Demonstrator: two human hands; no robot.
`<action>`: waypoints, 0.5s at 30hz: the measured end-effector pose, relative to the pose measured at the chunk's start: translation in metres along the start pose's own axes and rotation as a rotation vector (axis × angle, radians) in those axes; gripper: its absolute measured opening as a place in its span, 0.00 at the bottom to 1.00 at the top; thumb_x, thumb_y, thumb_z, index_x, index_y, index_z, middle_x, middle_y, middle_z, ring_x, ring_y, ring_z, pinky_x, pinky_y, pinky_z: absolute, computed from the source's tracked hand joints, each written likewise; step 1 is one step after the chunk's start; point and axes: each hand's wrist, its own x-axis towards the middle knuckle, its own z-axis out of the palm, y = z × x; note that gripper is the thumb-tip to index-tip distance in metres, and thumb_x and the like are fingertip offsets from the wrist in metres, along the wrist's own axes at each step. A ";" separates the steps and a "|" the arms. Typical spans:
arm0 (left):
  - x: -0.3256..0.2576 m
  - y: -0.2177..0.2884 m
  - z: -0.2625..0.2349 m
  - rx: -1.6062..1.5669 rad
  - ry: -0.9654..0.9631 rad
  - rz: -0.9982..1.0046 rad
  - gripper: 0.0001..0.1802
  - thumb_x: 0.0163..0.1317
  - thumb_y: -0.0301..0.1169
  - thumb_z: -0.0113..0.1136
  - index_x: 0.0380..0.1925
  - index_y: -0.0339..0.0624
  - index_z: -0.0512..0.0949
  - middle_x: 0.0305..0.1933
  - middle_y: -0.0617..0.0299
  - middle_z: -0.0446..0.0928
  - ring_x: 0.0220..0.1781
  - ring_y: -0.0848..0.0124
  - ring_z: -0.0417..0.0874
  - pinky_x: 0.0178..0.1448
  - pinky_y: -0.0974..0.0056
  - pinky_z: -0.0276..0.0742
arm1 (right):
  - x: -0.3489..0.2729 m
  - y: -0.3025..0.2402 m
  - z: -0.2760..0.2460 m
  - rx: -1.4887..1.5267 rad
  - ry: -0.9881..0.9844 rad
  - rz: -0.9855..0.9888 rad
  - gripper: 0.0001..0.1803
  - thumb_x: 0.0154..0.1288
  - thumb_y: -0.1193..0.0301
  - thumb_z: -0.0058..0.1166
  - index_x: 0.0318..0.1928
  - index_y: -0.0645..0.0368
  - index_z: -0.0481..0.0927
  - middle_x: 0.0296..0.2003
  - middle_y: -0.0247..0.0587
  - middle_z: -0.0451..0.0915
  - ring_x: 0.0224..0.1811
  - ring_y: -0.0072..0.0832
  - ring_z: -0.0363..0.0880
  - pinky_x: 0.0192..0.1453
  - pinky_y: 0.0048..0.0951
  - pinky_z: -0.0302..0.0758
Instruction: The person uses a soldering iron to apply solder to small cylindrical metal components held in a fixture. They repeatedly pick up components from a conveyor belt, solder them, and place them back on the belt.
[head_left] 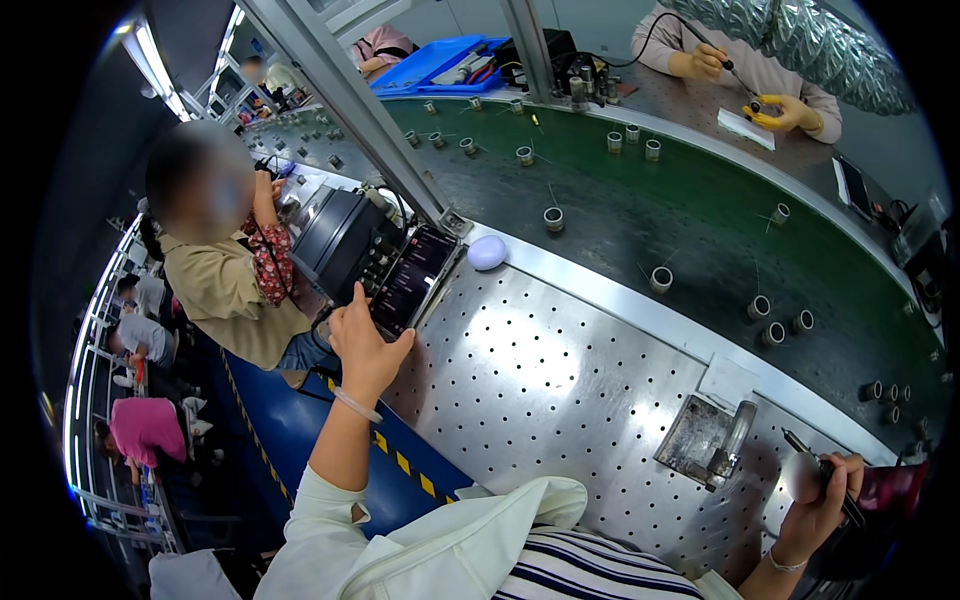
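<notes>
My left hand [367,350] reaches out with its index finger stretched and thumb apart. It is at the near edge of a phone [418,275] with a lit dark screen, which leans beside a dark grey box-shaped device [338,240]. Whether the fingertips press the phone, I cannot tell. At the lower right, my right hand [822,505] is closed around a slim black pen-shaped tool [828,468], its thin tip pointing up and left. Left of that hand, a worn metal fixture [700,440] with a cylindrical bar lies on the perforated metal worktop [540,400].
A green conveyor [600,235] curves past the worktop, carrying several small metal cylinders [661,280], some with thin wires. A lilac egg-shaped object [487,253] sits by a metal post [370,110]. Across, a person's hand [785,113] works with a soldering iron; another person sits left.
</notes>
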 end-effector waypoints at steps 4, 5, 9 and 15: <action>0.000 0.000 -0.001 0.008 0.001 -0.003 0.52 0.39 0.39 0.69 0.63 0.26 0.56 0.52 0.51 0.70 0.58 0.54 0.63 0.62 0.52 0.56 | 0.001 0.000 0.001 0.001 -0.018 -0.006 0.10 0.67 0.69 0.46 0.35 0.65 0.71 0.29 0.35 0.67 0.21 0.12 0.55 0.23 0.09 0.54; 0.000 0.001 -0.001 0.013 -0.001 -0.006 0.52 0.39 0.39 0.69 0.63 0.26 0.56 0.52 0.51 0.70 0.58 0.54 0.63 0.62 0.52 0.56 | 0.001 0.000 0.000 -0.002 -0.021 -0.003 0.10 0.67 0.69 0.46 0.35 0.65 0.71 0.30 0.35 0.67 0.22 0.12 0.55 0.23 0.09 0.54; 0.000 0.000 -0.001 0.007 -0.001 -0.001 0.52 0.39 0.39 0.69 0.64 0.26 0.56 0.52 0.50 0.70 0.58 0.54 0.63 0.62 0.52 0.55 | 0.000 0.001 0.000 -0.021 0.003 -0.020 0.10 0.67 0.69 0.46 0.35 0.65 0.71 0.30 0.34 0.66 0.25 0.13 0.59 0.25 0.08 0.56; 0.000 0.000 0.000 0.001 -0.009 -0.008 0.52 0.40 0.39 0.69 0.64 0.27 0.56 0.52 0.50 0.70 0.59 0.54 0.62 0.62 0.51 0.54 | 0.000 -0.001 0.001 0.024 -0.011 0.025 0.09 0.67 0.70 0.46 0.35 0.65 0.71 0.30 0.33 0.65 0.28 0.13 0.60 0.26 0.07 0.58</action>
